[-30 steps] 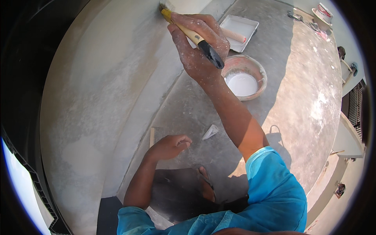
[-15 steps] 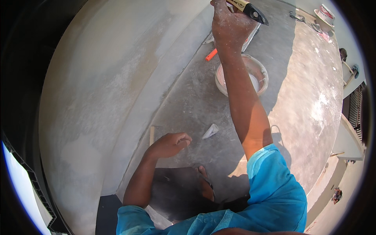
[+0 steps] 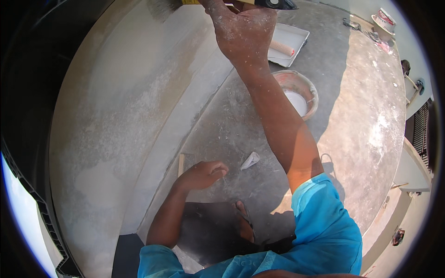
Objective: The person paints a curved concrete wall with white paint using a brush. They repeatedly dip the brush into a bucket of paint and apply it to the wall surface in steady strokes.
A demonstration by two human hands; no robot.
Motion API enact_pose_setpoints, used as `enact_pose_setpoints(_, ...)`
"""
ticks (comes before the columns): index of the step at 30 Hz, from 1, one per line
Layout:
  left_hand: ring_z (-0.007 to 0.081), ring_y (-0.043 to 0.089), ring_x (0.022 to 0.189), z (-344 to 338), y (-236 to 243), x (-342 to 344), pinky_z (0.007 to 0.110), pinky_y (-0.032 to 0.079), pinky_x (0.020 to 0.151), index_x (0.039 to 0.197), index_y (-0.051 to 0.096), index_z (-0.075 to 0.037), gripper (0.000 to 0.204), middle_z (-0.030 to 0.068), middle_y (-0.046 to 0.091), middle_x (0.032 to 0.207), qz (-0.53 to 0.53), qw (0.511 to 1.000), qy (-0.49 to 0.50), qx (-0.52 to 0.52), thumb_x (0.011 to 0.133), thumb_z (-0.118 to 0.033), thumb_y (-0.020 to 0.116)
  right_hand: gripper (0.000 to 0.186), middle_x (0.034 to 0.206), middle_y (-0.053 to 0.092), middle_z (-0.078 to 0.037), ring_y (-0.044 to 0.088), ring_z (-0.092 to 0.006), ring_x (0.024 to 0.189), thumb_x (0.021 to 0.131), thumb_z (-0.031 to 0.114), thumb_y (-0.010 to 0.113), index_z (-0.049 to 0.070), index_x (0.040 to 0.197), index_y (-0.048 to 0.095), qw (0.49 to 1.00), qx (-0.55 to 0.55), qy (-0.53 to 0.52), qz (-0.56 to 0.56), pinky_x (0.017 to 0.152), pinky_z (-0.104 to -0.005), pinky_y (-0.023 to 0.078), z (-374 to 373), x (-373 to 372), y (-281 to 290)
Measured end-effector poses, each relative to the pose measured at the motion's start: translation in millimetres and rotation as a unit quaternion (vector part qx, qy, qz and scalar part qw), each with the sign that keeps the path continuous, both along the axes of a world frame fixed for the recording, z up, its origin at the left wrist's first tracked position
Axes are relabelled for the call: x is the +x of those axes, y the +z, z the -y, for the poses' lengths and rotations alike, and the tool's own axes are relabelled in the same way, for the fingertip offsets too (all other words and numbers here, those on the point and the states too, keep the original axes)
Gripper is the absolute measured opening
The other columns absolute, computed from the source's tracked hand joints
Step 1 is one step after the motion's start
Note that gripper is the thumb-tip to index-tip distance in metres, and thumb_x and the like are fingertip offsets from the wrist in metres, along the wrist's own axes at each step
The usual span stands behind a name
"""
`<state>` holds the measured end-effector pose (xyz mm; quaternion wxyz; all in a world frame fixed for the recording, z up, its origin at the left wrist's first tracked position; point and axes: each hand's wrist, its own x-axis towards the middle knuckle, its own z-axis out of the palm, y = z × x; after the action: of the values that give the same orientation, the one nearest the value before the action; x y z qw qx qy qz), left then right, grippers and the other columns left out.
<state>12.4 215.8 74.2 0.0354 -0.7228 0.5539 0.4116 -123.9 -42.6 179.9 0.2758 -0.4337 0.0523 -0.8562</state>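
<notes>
My right hand (image 3: 243, 28) is raised to the top of the view and grips a wide paintbrush (image 3: 169, 4) with a yellow and black handle. Its bristles touch the grey plastered wall (image 3: 116, 106) at the upper edge. My left hand (image 3: 204, 173) hangs low with loosely curled fingers and holds nothing. It is close to a thin wooden stick (image 3: 181, 164) lying on the concrete floor (image 3: 361, 120). My foot (image 3: 245, 222) shows below in shadow.
A round bucket (image 3: 296, 95) of white paint stands on the floor behind my right arm. A white paint tray (image 3: 287, 44) holding a roller lies further back. A crumpled white scrap (image 3: 250, 160) lies near my left hand. More pots (image 3: 382, 21) sit at the far right.
My right hand has risen with the brush, from the wall's lower part up to the frame's top edge, and the brush turned sideways. The left hand stayed put.
</notes>
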Motion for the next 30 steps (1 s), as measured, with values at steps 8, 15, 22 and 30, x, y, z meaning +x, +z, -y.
enact_pose_setpoints(8,0.0327,0.068,0.117,-5.3,7.7,-4.3,0.041,0.051,0.098,0.126,0.067,-0.005,0.037,0.0194,0.071,0.123,0.009,0.999,0.03,0.018,0.101,-0.031,0.058,0.021,0.093,0.073,-0.008,0.071,-0.02,0.082,0.083,0.005,0.08,0.006,0.103,0.074,0.989,-0.105,-0.1,0.0,0.07,-0.0303,0.056,-20.6,-2.7,-9.5)
enact_pose_setpoints(15,0.0323,0.068,0.116,-7.0,-14.3,10.4,0.041,0.051,0.097,0.125,0.067,-0.004,0.037,0.0192,0.071,0.123,-0.016,0.993,-0.016,-0.12,0.101,-0.031,0.058,0.024,0.099,0.072,-0.008,0.071,-0.022,0.088,0.08,0.001,0.081,0.008,0.101,0.073,0.966,-0.136,0.212,-0.058,0.071,-0.0325,0.059,-173.3,17.2,-49.3)
enact_pose_setpoints(22,0.031,0.069,0.115,7.2,2.0,-9.3,0.039,0.051,0.097,0.124,0.067,-0.002,0.038,0.0183,0.072,0.122,-0.007,1.0,0.021,0.01,0.101,-0.032,0.059,0.019,0.114,0.071,-0.018,0.071,-0.0191,0.089,0.093,0.003,0.076,-0.001,0.109,0.067,0.968,0.136,0.187,0.096,0.078,-0.0299,0.061,-20.3,-12.4,-64.2)
enact_pose_setpoints(30,0.0305,0.07,0.111,4.9,-1.2,-5.5,0.039,0.051,0.095,0.124,0.067,-0.002,0.038,0.0181,0.073,0.119,-0.035,0.999,0.019,0.003,0.101,-0.032,0.06,0.022,0.108,0.072,-0.019,0.074,-0.0235,0.092,0.091,0.002,0.077,-0.002,0.106,0.061,0.88,0.153,0.441,0.09,0.078,-0.0304,0.062,-101.7,-32.7,-73.2)
